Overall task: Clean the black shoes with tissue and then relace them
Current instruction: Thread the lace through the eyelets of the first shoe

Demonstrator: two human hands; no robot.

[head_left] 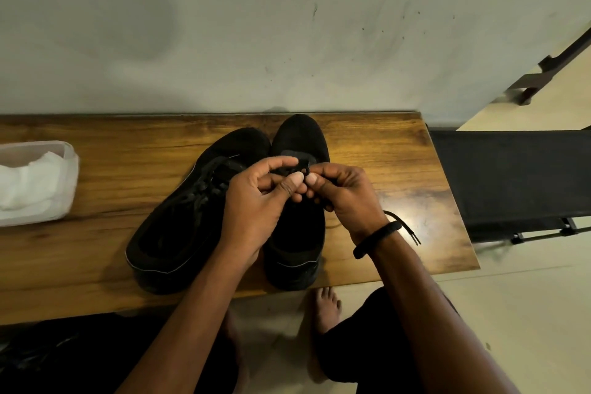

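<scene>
Relacing step: both hands (pixel 299 184) pinch thin black shoelace (pixel 303 166) over right black fabric shoe (pixel 299 137) near table's (pixel 112 176) right edge; next, thread eyelet.

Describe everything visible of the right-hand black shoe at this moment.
The right black shoe stands upright on the wooden bench, toe toward the wall, beside the left black shoe. Its upper looks like matte knit fabric. Both hands, left hand and right hand, pinch its black lace above the tongue; one lace end trails right.

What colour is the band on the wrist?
Black. The wristband on the right wrist shows best in the head view, the only view here.
</scene>
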